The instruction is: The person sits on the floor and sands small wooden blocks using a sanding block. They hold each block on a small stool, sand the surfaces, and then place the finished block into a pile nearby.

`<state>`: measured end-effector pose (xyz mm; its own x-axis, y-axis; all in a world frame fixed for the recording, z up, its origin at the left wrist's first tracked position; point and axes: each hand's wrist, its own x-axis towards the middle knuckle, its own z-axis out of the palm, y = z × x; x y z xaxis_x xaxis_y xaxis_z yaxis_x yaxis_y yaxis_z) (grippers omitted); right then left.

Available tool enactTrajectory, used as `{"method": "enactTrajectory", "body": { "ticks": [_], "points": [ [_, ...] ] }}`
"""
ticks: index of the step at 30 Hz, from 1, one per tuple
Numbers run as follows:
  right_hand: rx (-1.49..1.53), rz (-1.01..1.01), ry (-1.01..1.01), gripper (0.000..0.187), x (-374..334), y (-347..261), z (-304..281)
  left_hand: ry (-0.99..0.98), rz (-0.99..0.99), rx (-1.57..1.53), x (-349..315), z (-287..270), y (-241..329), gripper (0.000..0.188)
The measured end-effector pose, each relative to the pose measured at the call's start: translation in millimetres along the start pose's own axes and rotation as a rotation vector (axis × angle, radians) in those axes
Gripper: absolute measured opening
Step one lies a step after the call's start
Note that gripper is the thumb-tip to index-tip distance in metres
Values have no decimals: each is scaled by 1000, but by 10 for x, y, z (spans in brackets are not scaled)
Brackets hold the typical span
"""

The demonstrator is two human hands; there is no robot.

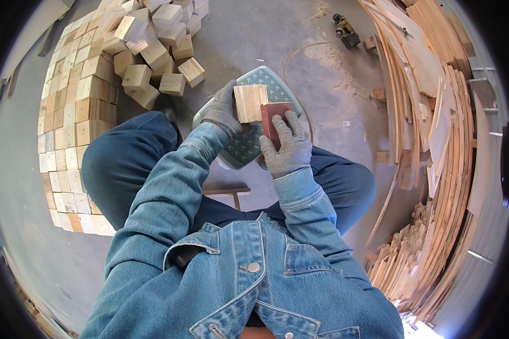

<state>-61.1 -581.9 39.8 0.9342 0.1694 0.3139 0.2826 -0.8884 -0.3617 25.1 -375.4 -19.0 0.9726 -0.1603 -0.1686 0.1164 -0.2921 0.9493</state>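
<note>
A pale, squared wooden block (250, 103) with fine brown-streaked grain on its upper face sits between the hands. The grey-gloved left hand (222, 112) grips its left side; the grey-gloved right hand (290, 144) clasps a flat, dark red rectangular pad (270, 113) at its right edge. Below them is a green patterned plastic stool (263, 78).

Left hand (223, 111) has a wooden block (250, 104) over a green stool (240, 150) — right hand (288, 144) grips a dark red pad (271, 116) at the block's right edge. Loose blocks (137, 77) pile beside a neat stack (68, 121) — lumber's (458, 147) off right.
</note>
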Motion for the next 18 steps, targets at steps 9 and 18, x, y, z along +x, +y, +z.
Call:
{"method": "enactTrajectory", "body": {
  "ticks": [9,18],
  "points": [
    [-120,49,8,51,130,-196,87,135,-9,326,-21,86,-374,100],
    [-101,74,9,50,1064,-28,379,92,-76,370,43,129,-250,111]
  ]
}}
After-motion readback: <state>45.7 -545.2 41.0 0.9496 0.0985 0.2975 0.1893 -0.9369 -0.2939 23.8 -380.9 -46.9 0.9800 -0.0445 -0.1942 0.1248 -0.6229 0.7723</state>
